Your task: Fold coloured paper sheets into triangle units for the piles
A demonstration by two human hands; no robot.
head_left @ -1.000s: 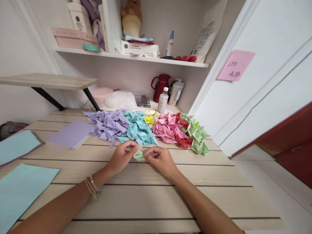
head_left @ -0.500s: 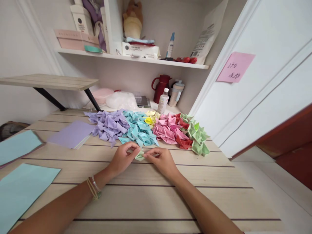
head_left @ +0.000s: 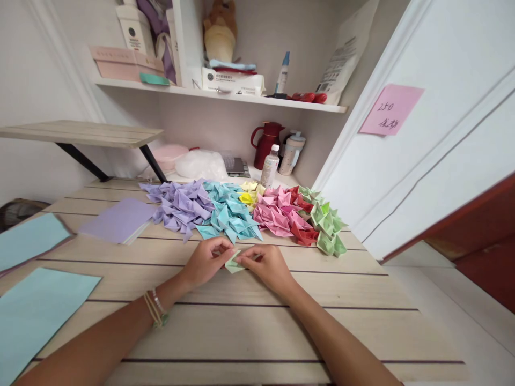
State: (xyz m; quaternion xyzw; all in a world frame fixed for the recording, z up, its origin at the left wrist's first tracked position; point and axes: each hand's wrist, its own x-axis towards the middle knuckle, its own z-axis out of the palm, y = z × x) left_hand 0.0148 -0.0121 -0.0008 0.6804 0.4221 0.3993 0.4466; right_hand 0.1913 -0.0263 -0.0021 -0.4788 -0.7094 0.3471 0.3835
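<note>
A small folded piece of pale green paper [head_left: 234,264] is pinched between my two hands, just above the slatted table. My left hand [head_left: 208,260] grips its left side with thumb and forefinger, and bracelets circle that wrist. On the other side my right hand [head_left: 266,266] has its thumb and fingertips closed on the paper; they hide part of its folds. Just beyond my hands lie heaps of folded paper boats: purple [head_left: 183,206], blue [head_left: 230,214], yellow [head_left: 247,197], pink [head_left: 276,212], red [head_left: 303,235] and green [head_left: 330,244].
On the left lie a purple paper stack [head_left: 118,220] and blue sheets [head_left: 44,311]. A small raised wooden stand [head_left: 80,133] is at the back left. Behind the heaps stand a bottle [head_left: 269,167], a red jug [head_left: 267,143] and a tumbler [head_left: 292,153], below a loaded shelf [head_left: 281,103].
The green paper has turned a little between my fingers and shows a broader flat face. Both hands stay in nearly the same place.
</note>
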